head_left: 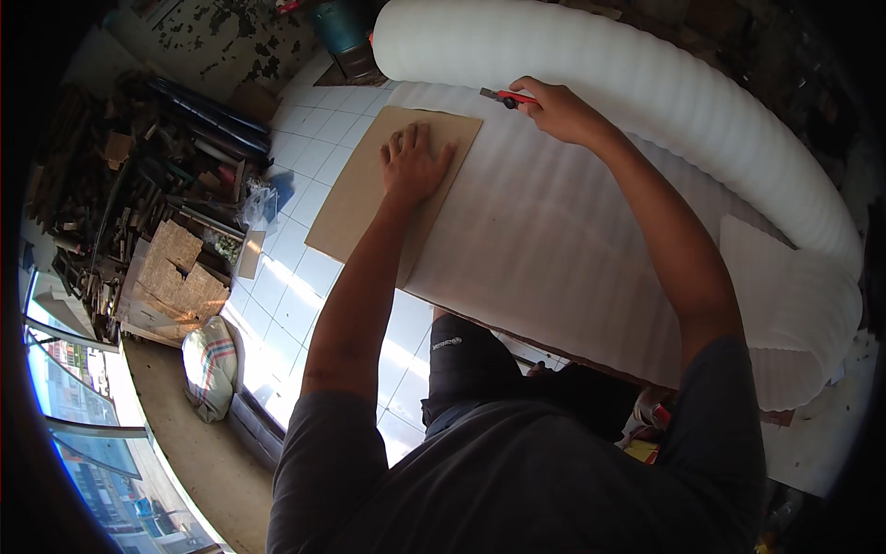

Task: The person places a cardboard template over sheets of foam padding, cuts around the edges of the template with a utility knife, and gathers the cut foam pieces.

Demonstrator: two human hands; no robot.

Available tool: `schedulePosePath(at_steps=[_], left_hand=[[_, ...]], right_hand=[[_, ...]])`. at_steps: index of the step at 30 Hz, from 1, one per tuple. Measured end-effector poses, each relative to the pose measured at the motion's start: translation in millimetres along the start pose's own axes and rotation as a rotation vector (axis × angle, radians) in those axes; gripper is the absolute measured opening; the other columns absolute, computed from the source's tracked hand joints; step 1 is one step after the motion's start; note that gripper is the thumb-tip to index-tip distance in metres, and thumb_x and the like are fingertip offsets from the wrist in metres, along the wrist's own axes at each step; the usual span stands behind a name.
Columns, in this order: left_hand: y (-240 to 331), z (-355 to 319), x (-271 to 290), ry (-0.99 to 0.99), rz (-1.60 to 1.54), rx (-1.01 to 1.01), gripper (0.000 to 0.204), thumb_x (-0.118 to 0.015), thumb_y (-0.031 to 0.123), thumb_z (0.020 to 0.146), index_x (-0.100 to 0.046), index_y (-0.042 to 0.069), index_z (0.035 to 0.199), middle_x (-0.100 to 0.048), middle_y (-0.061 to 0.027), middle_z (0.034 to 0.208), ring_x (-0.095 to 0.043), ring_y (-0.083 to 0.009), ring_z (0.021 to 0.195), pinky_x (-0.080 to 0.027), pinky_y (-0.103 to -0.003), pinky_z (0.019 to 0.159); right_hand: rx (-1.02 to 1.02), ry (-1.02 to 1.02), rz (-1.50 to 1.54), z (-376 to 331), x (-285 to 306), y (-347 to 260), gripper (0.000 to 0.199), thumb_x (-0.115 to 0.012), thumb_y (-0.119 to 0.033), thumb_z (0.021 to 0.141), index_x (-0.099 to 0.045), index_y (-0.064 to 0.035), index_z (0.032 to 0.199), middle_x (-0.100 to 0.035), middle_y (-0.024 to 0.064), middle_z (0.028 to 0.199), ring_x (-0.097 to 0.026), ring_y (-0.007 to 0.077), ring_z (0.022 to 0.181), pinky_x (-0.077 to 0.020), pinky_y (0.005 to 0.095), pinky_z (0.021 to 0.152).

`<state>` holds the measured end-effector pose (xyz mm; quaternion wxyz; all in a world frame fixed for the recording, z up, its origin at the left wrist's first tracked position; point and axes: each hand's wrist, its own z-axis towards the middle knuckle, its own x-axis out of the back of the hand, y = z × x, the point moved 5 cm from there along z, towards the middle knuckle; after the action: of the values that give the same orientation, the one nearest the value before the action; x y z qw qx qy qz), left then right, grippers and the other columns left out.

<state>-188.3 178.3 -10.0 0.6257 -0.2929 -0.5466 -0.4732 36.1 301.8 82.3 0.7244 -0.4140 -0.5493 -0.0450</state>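
A tan rectangular board [360, 175], perhaps cardboard, lies over the left end of a white foam sheet [554, 249]. My left hand [414, 164] rests flat on that board with its fingers spread. In my right hand [560, 112] is a red utility knife [513, 98], its blade end pointing left. The knife is over the foam sheet, right of the board's far corner and close to the foam roll [591, 65]. Whether the blade touches the foam, I cannot tell.
The thick foam roll curves along the far and right sides. A white tiled floor [318, 166] shows at the left. Beyond it stand piled wood scraps [101, 194], a broken particle board [175, 277] and a white woven sack [210, 365]. A teal container [339, 28] stands at the back.
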Motion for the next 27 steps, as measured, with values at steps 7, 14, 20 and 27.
schedulePosePath(at_steps=[7,14,20,27], left_hand=[[3,-2,3,0.007,0.034,-0.034,0.063,-0.036,0.064,0.103,-0.04,0.034,0.159,-0.034,-0.0104,0.165,-0.028,-0.0392,0.152,-0.02,-0.06,0.123],[13,-8,8,-0.052,0.022,-0.07,0.051,-0.027,0.053,0.107,-0.037,0.048,0.157,-0.022,-0.007,0.171,-0.018,-0.0381,0.157,-0.013,-0.063,0.125],[13,2,-2,-0.004,-0.035,-0.223,0.05,-0.026,0.05,0.109,-0.038,0.046,0.157,-0.031,-0.0039,0.168,-0.021,-0.0345,0.157,-0.016,-0.059,0.126],[19,3,-4,-0.035,-0.073,-0.192,0.05,-0.026,0.049,0.109,-0.039,0.045,0.157,-0.03,-0.0017,0.169,-0.021,-0.0291,0.157,-0.012,-0.056,0.128]], right_hand=[[-0.34,0.133,0.555,-41,-27,-5,0.06,-0.054,-0.017,0.097,-0.034,0.0001,0.15,-0.07,0.0207,0.106,-0.07,0.0309,0.095,-0.0535,0.0412,0.082],[-0.237,0.305,0.404,-41,-78,-28,0.058,-0.055,-0.015,0.093,-0.035,0.0067,0.143,-0.065,0.0318,0.115,-0.068,0.0441,0.103,-0.0519,0.0477,0.094],[-0.229,0.321,0.321,-29,-100,-50,0.057,-0.055,-0.015,0.093,-0.035,0.0086,0.141,-0.064,0.0368,0.12,-0.063,0.0514,0.112,-0.0496,0.054,0.099],[-0.327,0.282,0.285,-23,-115,-47,0.063,-0.055,-0.016,0.094,-0.031,0.0086,0.147,-0.064,0.036,0.119,-0.065,0.0485,0.109,-0.0509,0.0523,0.096]])
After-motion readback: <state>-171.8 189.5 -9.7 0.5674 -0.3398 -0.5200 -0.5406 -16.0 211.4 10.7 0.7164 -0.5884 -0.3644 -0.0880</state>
